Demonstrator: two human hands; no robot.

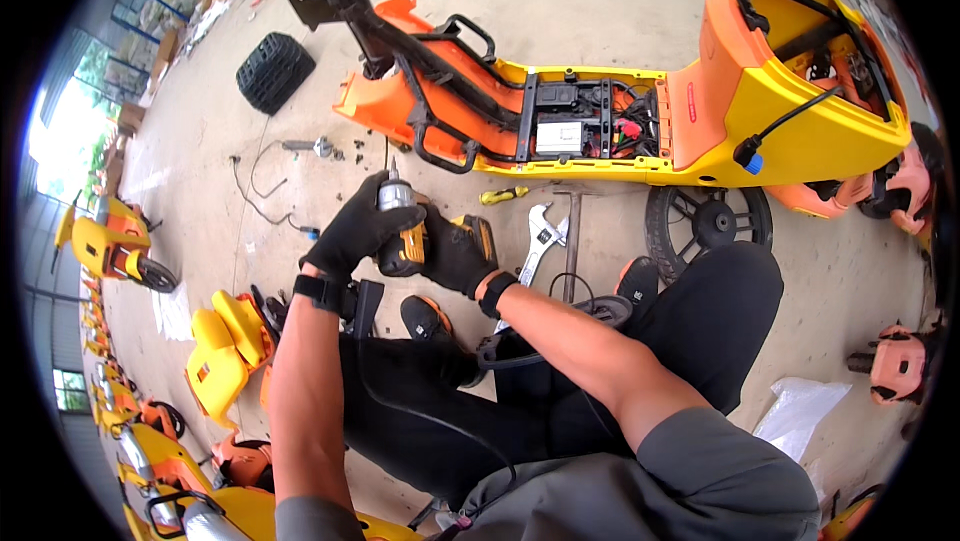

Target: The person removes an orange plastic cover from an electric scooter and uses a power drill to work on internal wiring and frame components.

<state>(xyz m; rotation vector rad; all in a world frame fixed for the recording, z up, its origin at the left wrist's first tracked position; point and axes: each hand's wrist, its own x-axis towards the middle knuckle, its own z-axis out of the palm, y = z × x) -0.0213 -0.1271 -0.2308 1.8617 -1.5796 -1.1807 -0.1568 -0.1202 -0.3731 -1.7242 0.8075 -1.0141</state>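
we are clasping a yellow-and-black plastic drill (404, 247) with a cylindrical silver collar (394, 196), our black-gloved left hand (360, 224) and black-gloved right hand (452, 253) wrapping closed grips around its body.

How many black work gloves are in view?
2 black work gloves: one on the left hand, at the silver chuck of the yellow-and-black power drill; one on the right hand, around the drill's handle. Any others would be hidden.
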